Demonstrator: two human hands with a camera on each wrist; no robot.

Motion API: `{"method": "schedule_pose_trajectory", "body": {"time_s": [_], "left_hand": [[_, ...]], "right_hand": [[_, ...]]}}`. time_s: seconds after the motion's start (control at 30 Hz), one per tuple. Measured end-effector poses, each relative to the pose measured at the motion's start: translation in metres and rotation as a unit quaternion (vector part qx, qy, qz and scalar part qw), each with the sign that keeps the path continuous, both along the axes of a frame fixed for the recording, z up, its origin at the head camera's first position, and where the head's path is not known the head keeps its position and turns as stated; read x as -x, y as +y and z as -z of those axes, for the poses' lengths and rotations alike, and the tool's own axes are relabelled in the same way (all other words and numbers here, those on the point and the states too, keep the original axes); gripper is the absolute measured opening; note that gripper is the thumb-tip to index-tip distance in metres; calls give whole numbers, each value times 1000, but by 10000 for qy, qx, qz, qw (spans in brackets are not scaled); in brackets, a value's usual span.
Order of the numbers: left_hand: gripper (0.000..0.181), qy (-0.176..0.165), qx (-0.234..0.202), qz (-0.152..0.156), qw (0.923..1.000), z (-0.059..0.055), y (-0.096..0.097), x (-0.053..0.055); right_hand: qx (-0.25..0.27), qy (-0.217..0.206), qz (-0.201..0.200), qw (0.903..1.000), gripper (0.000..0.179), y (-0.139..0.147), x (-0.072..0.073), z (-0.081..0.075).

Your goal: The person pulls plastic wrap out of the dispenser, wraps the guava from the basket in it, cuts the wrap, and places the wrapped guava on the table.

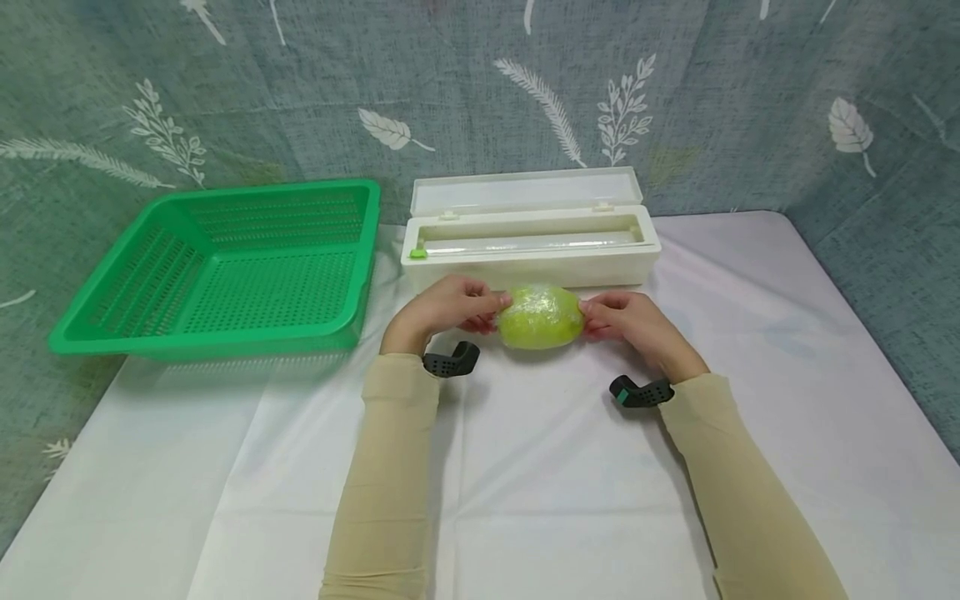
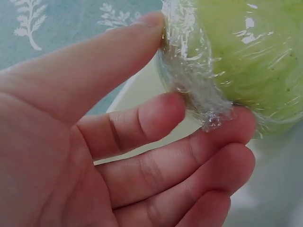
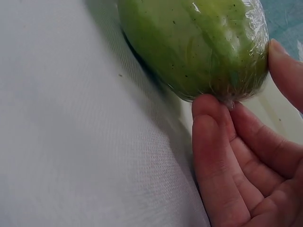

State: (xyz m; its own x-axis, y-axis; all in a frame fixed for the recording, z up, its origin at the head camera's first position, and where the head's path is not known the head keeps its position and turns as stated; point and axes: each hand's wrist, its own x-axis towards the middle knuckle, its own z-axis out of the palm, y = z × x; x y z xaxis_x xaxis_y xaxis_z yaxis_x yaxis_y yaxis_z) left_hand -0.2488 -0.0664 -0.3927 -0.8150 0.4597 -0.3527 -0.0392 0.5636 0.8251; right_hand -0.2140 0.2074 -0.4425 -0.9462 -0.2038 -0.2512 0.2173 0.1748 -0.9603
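A green oval fruit [image 1: 540, 318] wrapped in clear cling film is held level between two hands, just in front of the cling film dispenser [image 1: 532, 271]. My left hand [image 1: 456, 304] grips its left end; in the left wrist view the thumb presses the bunched film [image 2: 199, 90] from above, with fingertips touching below. At the other end, my right hand [image 1: 633, 321] holds the fruit between thumb and fingers. The right wrist view shows a small twist of gathered film [image 3: 229, 101] at the fingertips. Whether the fruit touches the cloth is unclear.
The dispenser's lid [image 1: 525, 192] stands raised, showing a film roll [image 1: 532, 242] inside and a green slider [image 1: 418, 252] at its left. A green plastic basket [image 1: 341, 333] sits on the left of the white cloth [image 1: 555, 500]. A patterned grey-blue curtain [image 1: 450, 83] hangs behind.
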Motion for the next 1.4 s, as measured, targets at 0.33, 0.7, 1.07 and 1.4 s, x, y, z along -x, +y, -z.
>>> {"method": "schedule_pose_trajectory", "body": {"time_s": [0.33,0.7,1.07,1.4], "left_hand": [[51,-248,-166,-7,9996,6,5,0],[68,-228,355,93,9991,13,13,1],[59,-133,47,811,9966,12,22,-3],[62,166,-26,1058,9942,11,19,-5]], "right_hand": [[117,86,-104,9998,57,-1,-3,0],[89,261,-562,9980,60,1,-5,-1],[-121,354,-686,9969,58,1,-5,0],[170,443,-1057,9933,56,-1,-5,-2]]}}
